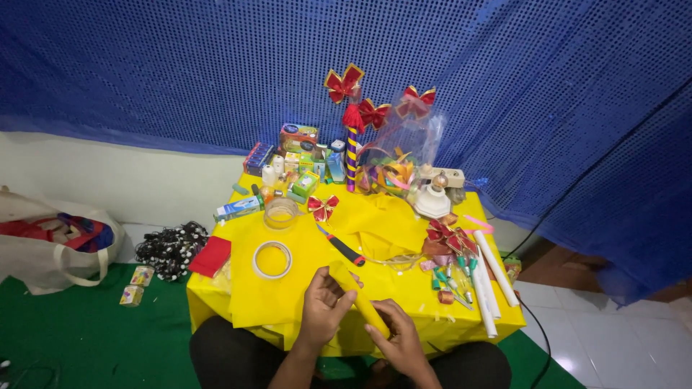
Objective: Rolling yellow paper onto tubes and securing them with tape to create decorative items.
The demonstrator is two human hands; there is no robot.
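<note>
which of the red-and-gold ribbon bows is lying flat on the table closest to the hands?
The small red-and-gold ribbon bow lying alone on the yellow paper-covered table, beside the clear glass jar. The other bows sit higher, on the striped stick or the clear plastic bag, or bunched at the right.

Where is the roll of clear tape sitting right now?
In the head view, the tape roll lies flat on the yellow table cover, left of centre, just above the left hand, with the red card to its left.
</note>
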